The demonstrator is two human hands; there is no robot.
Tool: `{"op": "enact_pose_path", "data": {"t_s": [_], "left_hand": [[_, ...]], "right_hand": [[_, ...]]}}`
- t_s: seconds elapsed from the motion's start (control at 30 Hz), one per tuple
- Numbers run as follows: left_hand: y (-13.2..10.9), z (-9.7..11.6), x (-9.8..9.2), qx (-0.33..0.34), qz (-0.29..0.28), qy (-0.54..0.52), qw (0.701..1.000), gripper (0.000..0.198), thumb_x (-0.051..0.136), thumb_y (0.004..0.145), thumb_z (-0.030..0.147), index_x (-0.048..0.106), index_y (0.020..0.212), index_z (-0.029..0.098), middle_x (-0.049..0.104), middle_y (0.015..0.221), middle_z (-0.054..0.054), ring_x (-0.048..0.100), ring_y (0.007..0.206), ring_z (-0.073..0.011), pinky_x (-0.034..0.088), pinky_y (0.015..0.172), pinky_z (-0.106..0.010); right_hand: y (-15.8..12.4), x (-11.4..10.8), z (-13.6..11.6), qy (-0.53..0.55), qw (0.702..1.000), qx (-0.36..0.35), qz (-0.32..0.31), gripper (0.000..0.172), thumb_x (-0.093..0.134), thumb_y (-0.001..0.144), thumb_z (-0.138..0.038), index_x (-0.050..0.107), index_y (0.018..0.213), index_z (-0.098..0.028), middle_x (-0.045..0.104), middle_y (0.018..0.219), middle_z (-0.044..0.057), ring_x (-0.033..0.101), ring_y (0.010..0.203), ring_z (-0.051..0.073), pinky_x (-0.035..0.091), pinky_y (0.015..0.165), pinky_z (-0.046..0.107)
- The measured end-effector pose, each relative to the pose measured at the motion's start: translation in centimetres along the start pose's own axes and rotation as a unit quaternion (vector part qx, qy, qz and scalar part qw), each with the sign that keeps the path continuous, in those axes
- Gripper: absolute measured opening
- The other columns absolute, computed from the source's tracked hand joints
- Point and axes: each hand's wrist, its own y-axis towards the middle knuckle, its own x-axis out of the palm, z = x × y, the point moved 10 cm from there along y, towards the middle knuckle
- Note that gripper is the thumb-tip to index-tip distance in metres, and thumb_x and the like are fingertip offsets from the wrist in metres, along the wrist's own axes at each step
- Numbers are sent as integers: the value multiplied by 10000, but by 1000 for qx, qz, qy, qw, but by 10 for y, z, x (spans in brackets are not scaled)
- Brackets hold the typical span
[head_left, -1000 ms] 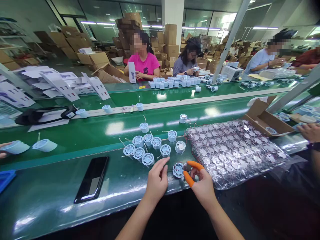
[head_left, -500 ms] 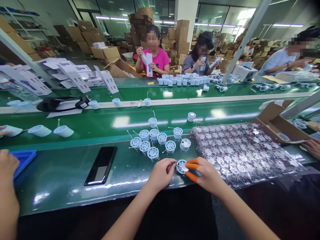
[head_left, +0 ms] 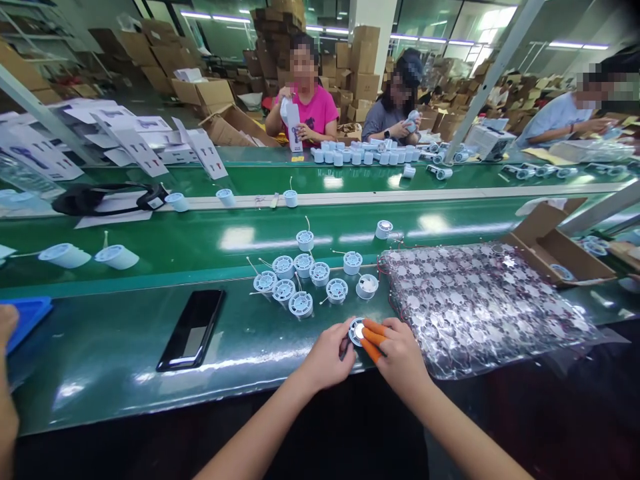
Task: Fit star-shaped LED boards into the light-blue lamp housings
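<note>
My left hand (head_left: pixel 330 357) grips the left side of a light blue round plastic housing (head_left: pixel 353 339), just above the near edge of the bench. Orange finger covers are on my right hand (head_left: pixel 397 347); its fingertips close on a pale round disc (head_left: pixel 359 331) at the middle of that housing. The fingertips partly hide the disc and the housing's right side. Just beyond my hands stand several similar housings (head_left: pixel 301 305), many with thin wires sticking out. One of them, a housing with a white insert (head_left: pixel 367 286), is close to my right hand.
To the right lies a plastic-wrapped sheet of wired discs (head_left: pixel 465 300), with an open cardboard box (head_left: pixel 575 250) behind it. A black phone (head_left: pixel 193 330) and a blue tray (head_left: pixel 30 320) are on the left. Across the green belt (head_left: pixel 240 237), several people work; another person's hand shows at far left.
The disc has come over the middle of the housing, and my right fingers have moved left onto it. The housing is slightly further left, and the whole view has shifted a little.
</note>
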Motion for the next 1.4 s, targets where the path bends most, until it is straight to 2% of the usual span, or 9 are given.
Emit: {"op": "enact_pose_path", "data": {"t_s": [0.13, 0.27, 0.5, 0.67, 0.83, 1.03, 1.13, 1.27, 1.4], "left_hand": [[-3, -6, 9, -43, 41, -27, 998, 660, 705, 772, 236, 507, 1401, 209, 674, 1011, -65, 636, 808, -197, 528, 731, -313], [0, -2, 6, -49, 94, -34, 994, 528, 709, 764, 171, 593, 1276, 226, 682, 1096, -67, 643, 941, -224, 521, 853, -357], [-9, 58, -17, 101, 86, -114, 985, 511, 656, 867, 213, 562, 1366, 266, 594, 1078, -73, 596, 955, -201, 543, 829, -331], [-16, 85, -40, 138, 202, 43, 969, 636, 650, 892, 220, 401, 1473, 290, 530, 1301, -131, 604, 1040, -237, 542, 835, -360], [40, 116, -25, 257, 46, 184, 947, 571, 563, 885, 160, 459, 1443, 227, 615, 1323, -127, 615, 1126, -271, 502, 921, -384], [215, 35, -107, 77, 41, 329, 940, 556, 697, 766, 357, 607, 1285, 176, 697, 1180, -137, 586, 1077, -354, 418, 966, -464], [276, -26, -129, -34, -22, 424, 905, 552, 660, 750, 479, 636, 1200, 161, 691, 1197, -158, 531, 1197, -403, 281, 1075, -536], [286, -74, -139, -60, -88, 432, 896, 628, 676, 662, 488, 651, 1185, 142, 700, 1178, -181, 616, 1110, -410, 365, 1019, -516], [263, -116, -165, -151, -101, 423, 888, 790, 660, 609, 538, 575, 1284, 138, 643, 1283, -209, 644, 1067, -424, 494, 802, -401]], "right_hand": [[-1, 1, 2, 5, 999, 29, -13, 187, 668, 906, -238, 777, 1044, -302, 786, 1003, 74, 604, 887, 303, 512, 777, 514], [-5, -7, 12, 137, 985, 106, 11, 366, 756, 835, -315, 713, 1198, -292, 669, 1330, 93, 590, 1191, 356, 477, 1006, 602], [-27, -12, 5, 514, 817, 238, 103, 847, 818, 776, -314, 390, 1507, -316, 542, 1476, 126, 589, 1288, 324, 533, 1048, 520], [-29, -35, 5, 431, 843, 270, 175, 850, 837, 749, -294, 432, 1496, -323, 561, 1450, 117, 565, 1305, 361, 451, 1113, 609], [-18, -38, 35, 462, 845, 234, 129, 914, 807, 790, -308, 309, 1555, -367, 396, 1592, 85, 516, 1365, 318, 479, 1104, 532], [-16, -96, 153, 230, 921, 306, 77, 472, 651, 905, -345, 600, 1352, -205, 710, 1235, 120, 730, 964, 227, 616, 826, 378], [-24, -151, 229, 29, 906, 414, 82, 374, 596, 926, -275, 655, 1263, -125, 755, 1056, 123, 724, 854, 208, 584, 823, 348], [-24, -200, 297, -92, 869, 478, 88, 368, 579, 936, -206, 636, 1282, -95, 695, 1180, 184, 655, 1101, 272, 480, 1008, 414], [-25, -205, 336, -163, 837, 522, 35, 406, 641, 942, -339, 593, 1301, -155, 608, 1315, 139, 591, 1192, 285, 461, 1030, 511]]}}
